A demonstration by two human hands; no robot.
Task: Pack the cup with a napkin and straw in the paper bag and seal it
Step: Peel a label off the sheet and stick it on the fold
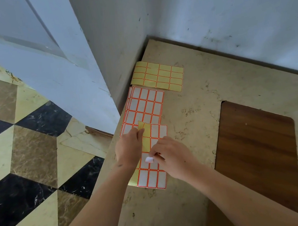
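Peeling a label off a sticker sheet

Right hand point(170, 157) pinches 1 white label point(149, 159); left hand point(129, 149) at 10 o'clock pins the sticker sheet point(152, 180), gripping its curled yellow backing point(143, 127).

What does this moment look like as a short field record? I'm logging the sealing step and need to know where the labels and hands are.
surface: beige stone counter in a wall corner
nearest sheet: label sheet with white, orange-bordered labels, some already gone
left hand: holds the sheet's far end, backing curled up
right hand: pinches a peeled white label
other sheets: white stack; yellow used sheet behind it
cup, bag, napkin, straw: not in view
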